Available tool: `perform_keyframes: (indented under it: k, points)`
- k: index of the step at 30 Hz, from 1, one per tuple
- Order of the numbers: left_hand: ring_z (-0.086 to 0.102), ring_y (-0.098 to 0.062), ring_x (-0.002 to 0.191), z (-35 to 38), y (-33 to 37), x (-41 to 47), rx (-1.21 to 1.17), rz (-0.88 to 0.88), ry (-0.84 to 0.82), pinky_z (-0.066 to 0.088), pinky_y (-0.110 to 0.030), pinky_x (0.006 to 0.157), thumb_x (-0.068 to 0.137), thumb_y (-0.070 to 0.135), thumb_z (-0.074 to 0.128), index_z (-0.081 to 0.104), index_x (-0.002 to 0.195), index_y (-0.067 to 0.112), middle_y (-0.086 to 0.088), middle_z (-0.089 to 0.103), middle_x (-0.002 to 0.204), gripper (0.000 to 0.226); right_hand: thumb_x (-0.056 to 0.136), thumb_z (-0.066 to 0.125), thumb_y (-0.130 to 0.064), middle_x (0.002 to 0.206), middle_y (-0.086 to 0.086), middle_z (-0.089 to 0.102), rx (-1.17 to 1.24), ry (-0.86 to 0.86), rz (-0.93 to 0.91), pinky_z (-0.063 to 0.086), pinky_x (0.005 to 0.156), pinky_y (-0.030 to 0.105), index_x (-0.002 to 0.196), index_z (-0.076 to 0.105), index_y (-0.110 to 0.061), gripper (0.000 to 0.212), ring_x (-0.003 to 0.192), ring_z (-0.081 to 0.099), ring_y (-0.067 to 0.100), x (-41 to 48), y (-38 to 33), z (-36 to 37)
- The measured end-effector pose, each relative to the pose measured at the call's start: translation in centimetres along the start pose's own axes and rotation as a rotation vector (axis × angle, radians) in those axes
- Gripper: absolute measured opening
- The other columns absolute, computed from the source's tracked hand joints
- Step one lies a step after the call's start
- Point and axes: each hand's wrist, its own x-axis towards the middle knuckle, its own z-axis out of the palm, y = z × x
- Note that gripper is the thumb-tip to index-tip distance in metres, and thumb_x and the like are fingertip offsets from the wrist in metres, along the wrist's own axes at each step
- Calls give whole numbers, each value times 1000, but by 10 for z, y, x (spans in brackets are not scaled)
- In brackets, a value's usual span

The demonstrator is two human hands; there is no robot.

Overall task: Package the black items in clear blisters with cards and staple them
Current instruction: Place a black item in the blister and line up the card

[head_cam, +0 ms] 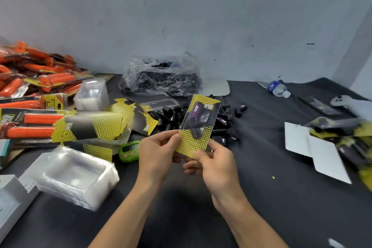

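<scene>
Left hand (159,153) pinches the left edge of the yellow dotted card (191,143), thumb on the front, fingers behind. Right hand (217,167) pinches the card's lower right corner the same way. The card is held up and tilted above the black worktop (261,167), not resting on it. A clear plastic blister (209,125) sits on the card's face with a black cylindrical item with purple label (196,115) inside. No staple is visible, so the pack is probably unstapled and only the two pinches keep the layers together.

Risks:
- Both grips are low on the card and the upper end is free. The blister could slide or peel away and the item could drop into the heap of loose black items (173,117) just behind.
- If the blister sits skewed, a staple would lock it crooked.
- Thumb pressure could crease the thin card.
- Stapling needs one hand to let go, and a single pinch may let the layers shift.
- The stapler is not clearly identified. A pale grey tool (350,104) at far right could be it but is too blurred to tell, and it would be a long reach.
- The stack of empty clear blisters (74,175) near the left forearm could get knocked.
</scene>
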Motion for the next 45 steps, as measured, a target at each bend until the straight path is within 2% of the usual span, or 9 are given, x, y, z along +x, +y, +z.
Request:
perform_keyframes:
  k: [6, 9, 16, 21, 27, 32, 36, 42, 45]
  points:
    - [66, -18, 51, 69, 31, -37, 9, 5, -346, 55, -26, 50, 94, 12, 71, 82, 90, 41, -11, 74, 65, 31, 103, 51, 1, 80, 15, 76, 121, 239, 125, 51, 46, 25, 107, 73, -4, 22, 50, 63, 15, -18, -38, -82]
    - [70, -19, 59, 117, 44, -54, -17, -119, -544, 56, -25, 54, 98, 7, 64, 82, 96, 26, -14, 77, 74, 26, 100, 54, 2, 73, 11, 75, 115, 374, 193, 50, 44, 23, 96, 74, -3, 20, 47, 60, 11, -30, -51, -134]
    - [66, -3, 115, 213, 37, -78, 79, -200, -870, 53, -24, 95, 70, 7, 67, 55, 144, 16, 3, 69, 132, 76, 100, 55, 5, 96, 21, 62, 461, 620, 203, 62, 67, 30, 100, 60, 3, 5, 81, 66, 26, -19, -70, -229]
    - [69, 5, 106, 216, 19, -83, 280, -53, -782, 53, -21, 98, 81, 7, 68, 72, 102, 43, 18, 77, 109, 42, 89, 59, 7, 81, 16, 70, 198, 585, 343, 50, 54, 28, 90, 73, 3, 15, 66, 63, 21, -24, -43, -214]
    - [74, 0, 70, 178, 29, -64, 346, 122, -551, 58, -16, 66, 87, -5, 60, 74, 69, 52, 20, 77, 79, 62, 84, 47, 10, 63, 5, 69, 58, 436, 205, 48, 46, 21, 81, 79, -6, 36, 51, 63, 13, -20, -41, -158]
    - [76, -14, 65, 114, 53, -29, 209, -17, -394, 61, -24, 60, 82, -3, 80, 83, 80, 20, 0, 79, 74, 23, 83, 53, 4, 74, 5, 77, -215, 326, 67, 62, 69, 35, 81, 79, -18, 34, 76, 76, 27, 7, -51, -100]
    - [65, -10, 44, 55, 56, -8, 346, 22, -175, 49, -21, 45, 82, 21, 84, 79, 71, 27, -1, 71, 56, 14, 81, 62, -13, 81, -15, 77, -609, 165, -51, 53, 74, 17, 84, 78, -30, 24, 82, 70, 1, 34, -55, -58]
    - [73, -6, 86, -25, 69, 14, 805, 158, -76, 58, -31, 80, 85, 27, 74, 82, 89, 37, 16, 78, 85, 13, 84, 71, -15, 92, -2, 77, -827, -216, -51, 49, 66, 23, 97, 80, -24, 18, 88, 67, 14, 58, -48, 36]
    - [71, -16, 100, -67, 72, 22, 1009, 136, 55, 51, -27, 80, 88, 27, 69, 79, 99, 42, 13, 78, 102, 21, 87, 67, -13, 109, 6, 76, -856, -307, -102, 53, 84, 31, 118, 74, -26, 35, 97, 67, 23, 62, -36, 82]
